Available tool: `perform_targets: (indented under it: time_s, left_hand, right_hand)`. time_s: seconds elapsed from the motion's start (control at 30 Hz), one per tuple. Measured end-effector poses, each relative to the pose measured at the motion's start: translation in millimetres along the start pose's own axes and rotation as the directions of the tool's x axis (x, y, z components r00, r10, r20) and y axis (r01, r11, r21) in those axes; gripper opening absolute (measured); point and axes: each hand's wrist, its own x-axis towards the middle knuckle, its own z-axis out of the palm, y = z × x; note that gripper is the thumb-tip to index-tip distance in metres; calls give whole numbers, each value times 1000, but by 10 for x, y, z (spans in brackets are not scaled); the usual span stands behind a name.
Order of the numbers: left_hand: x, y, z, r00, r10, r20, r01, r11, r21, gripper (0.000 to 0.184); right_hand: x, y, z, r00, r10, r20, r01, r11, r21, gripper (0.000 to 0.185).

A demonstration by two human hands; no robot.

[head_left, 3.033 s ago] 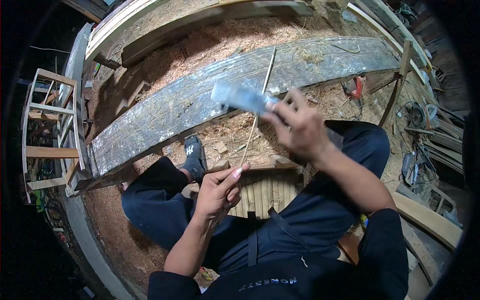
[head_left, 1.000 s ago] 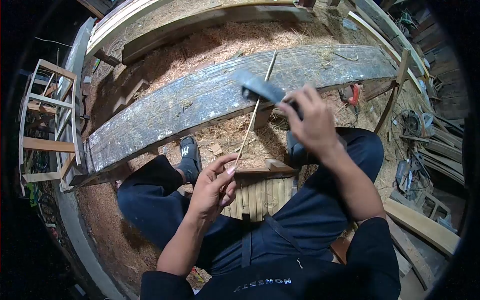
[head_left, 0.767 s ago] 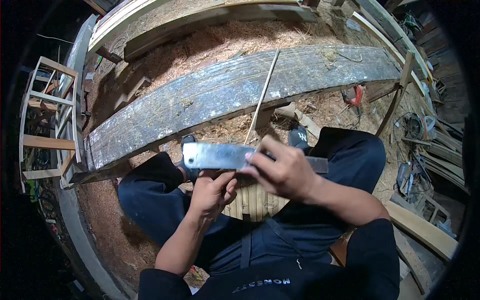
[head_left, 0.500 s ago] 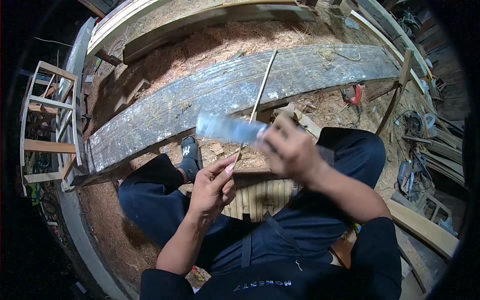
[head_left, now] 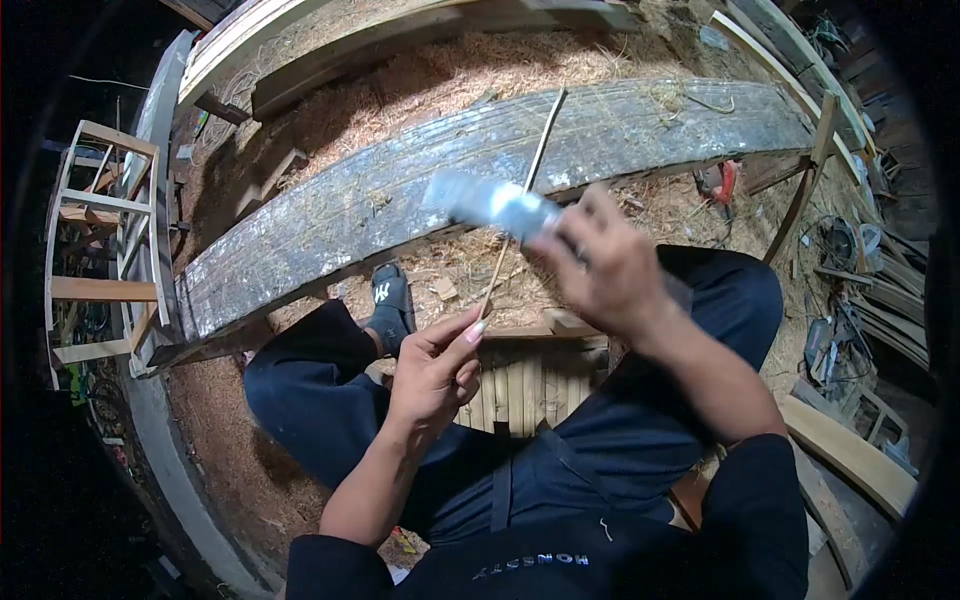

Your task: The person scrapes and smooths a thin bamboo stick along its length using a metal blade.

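My left hand (head_left: 435, 370) pinches the lower end of a thin wooden strip (head_left: 541, 148) between thumb and fingers. The strip slants up and to the right, its far tip over the weathered plank. In my closed right hand (head_left: 612, 270) is a broad, shiny metal blade (head_left: 482, 200), smeared by motion, pointing left. It crosses in front of the strip around mid-length; whether the two touch I cannot tell. The handle is mostly hidden in my fingers.
A wide, weathered plank (head_left: 300, 225) spans the space before my knees. Wood shavings (head_left: 420, 85) cover the ground. At left stands a wooden frame (head_left: 105, 290); a red-handled tool (head_left: 725, 182) lies beyond my right knee. Boards (head_left: 850, 455) lie at right.
My right hand and the blade have moved up and slightly right, farther along the strip. The left hand keeps its pinch, and the whole view has shifted slightly.
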Motion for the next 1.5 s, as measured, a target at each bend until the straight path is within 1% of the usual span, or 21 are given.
perform_targets:
  time_s: [0.03,0.07,0.17,0.2,0.27,0.37,0.47,0.53,0.6,0.7,0.8,0.83,0.87,0.93,1.0,1.07,1.17,1.27,1.33,1.4,1.5]
  left_hand:
    - [-2,21,39,1000,20,-5,-20,1000,-4,33]
    - [-7,12,26,1000,23,0,-23,1000,-7,33]
    - [15,-52,-72,998,23,65,-20,999,-42,38]
    - [23,-66,-99,999,22,46,-20,999,-32,37]
    - [29,-67,-130,1000,10,18,-10,1000,-12,37]
    - [-15,11,-8,999,10,41,-8,999,-32,35]
    - [6,-21,-11,1000,8,9,-8,1000,-10,34]
    - [27,-62,-31,1000,19,-25,-18,1000,16,35]
    - [33,-51,-49,997,15,-70,-11,998,55,36]
    - [2,-28,4,1000,6,-26,-8,998,-63,35]
    - [4,-31,4,1000,0,-14,0,999,-47,35]
    - [8,-31,3,999,-4,-36,3,1000,-26,34]
    - [23,-13,-2,999,0,-39,-1,1000,-27,34]
    - [28,17,-45,999,-37,-9,37,998,59,35]
    - [16,-36,1,999,3,-39,-5,999,-32,35]
    - [-1,-18,66,998,-9,-64,10,1000,22,40]
    - [11,-32,2,1000,-10,-29,10,1000,15,36]
    - [5,-2,0,996,-56,-72,59,998,38,36]
    - [23,-22,3,1000,-15,-15,14,998,-56,36]
    - [20,-11,72,998,-22,-52,19,999,-50,37]
    - [28,-47,10,997,-37,-71,34,999,-33,38]
  right_hand:
    - [83,135,1,994,-14,-105,11,1000,-30,21]
    - [53,121,18,994,-16,-106,13,999,-36,21]
    - [-142,-144,77,968,-250,-22,251,966,57,21]
    - [-237,-285,79,954,-294,50,284,947,151,21]
    - [-244,-260,132,950,-309,52,301,945,128,23]
    - [60,5,19,994,-104,-41,101,993,-58,24]
    - [-34,-77,61,982,-189,7,189,981,-39,25]
    - [-226,-332,59,963,-256,88,246,964,105,21]
    - [-234,-261,122,962,-272,25,266,953,148,21]
    - [76,89,23,989,-85,-119,86,996,1,17]
    - [-76,-78,55,983,-181,-21,181,983,24,18]
    - [-189,-164,114,962,-273,7,271,958,95,19]
    - [-269,-339,77,957,-280,75,261,946,193,18]
    - [-234,-200,154,956,-292,-5,289,945,153,18]
    - [-27,-18,75,995,-85,-56,87,995,38,17]
    - [74,91,38,985,-100,-141,97,995,-28,15]
    - [-190,-191,89,961,-276,-31,278,957,88,19]
    - [-212,-182,135,978,-203,41,192,964,185,24]
    - [-38,-84,58,994,-99,-48,103,990,93,21]
    - [-12,-61,70,988,-122,-98,123,992,7,22]
    - [-216,-194,114,966,-257,12,254,959,129,24]
